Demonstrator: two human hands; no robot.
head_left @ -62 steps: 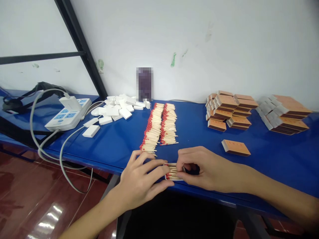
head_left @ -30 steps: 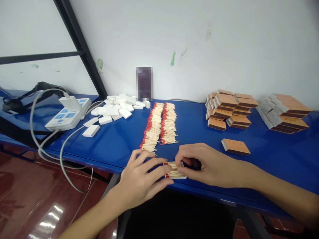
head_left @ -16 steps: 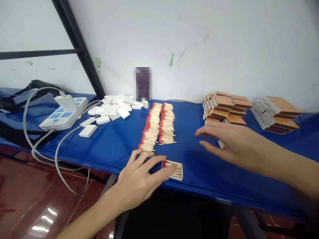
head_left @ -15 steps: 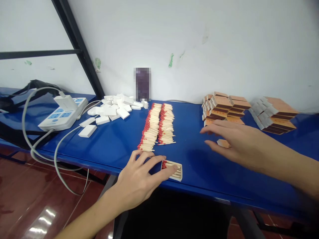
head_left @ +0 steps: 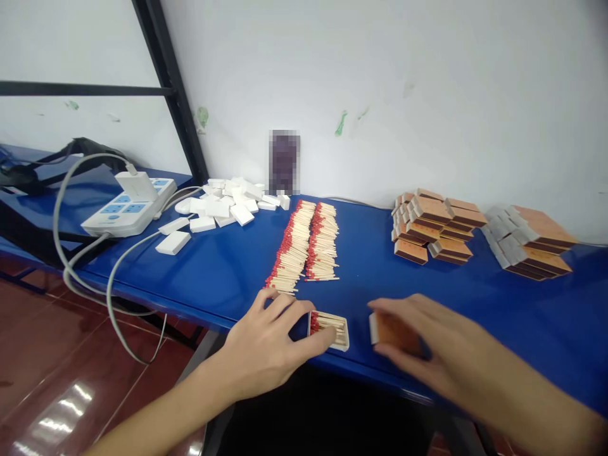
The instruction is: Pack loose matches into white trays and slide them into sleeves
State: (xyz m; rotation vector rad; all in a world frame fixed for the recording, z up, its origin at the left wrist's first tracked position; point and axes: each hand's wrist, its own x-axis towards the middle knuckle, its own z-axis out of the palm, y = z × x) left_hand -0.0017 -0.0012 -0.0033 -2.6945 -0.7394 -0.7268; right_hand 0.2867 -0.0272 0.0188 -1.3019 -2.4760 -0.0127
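Observation:
My left hand [head_left: 266, 345] rests near the table's front edge, its thumb and index finger around a small white matchbox tray [head_left: 346, 337] that lies flat. Inside the tray are red-tipped matches [head_left: 327, 321]; the thumb covers part of them. To the right of the tray, my right hand [head_left: 441, 342] grips an orange-brown matchbox sleeve [head_left: 399, 333] with a pale left end, thumb below and fingers above. Motion blurs this hand and the sleeve. Just beyond my left fingertips run two rows of loose matches, a left row [head_left: 294, 247] and a right row [head_left: 323, 244].
White small boxes [head_left: 217, 209] lie heaped at back left, beside a power strip [head_left: 126, 212] with a plug and looping white cables. Stacked orange matchboxes [head_left: 432, 212] and a second stack [head_left: 541, 231] stand at right. A pixelated dark rectangle [head_left: 285, 161] leans on the wall.
My right hand has come from beside the matchbox stack toward the tray, now with a matchbox sleeve in it. My left hand stays at the tray. The view has shifted slightly.

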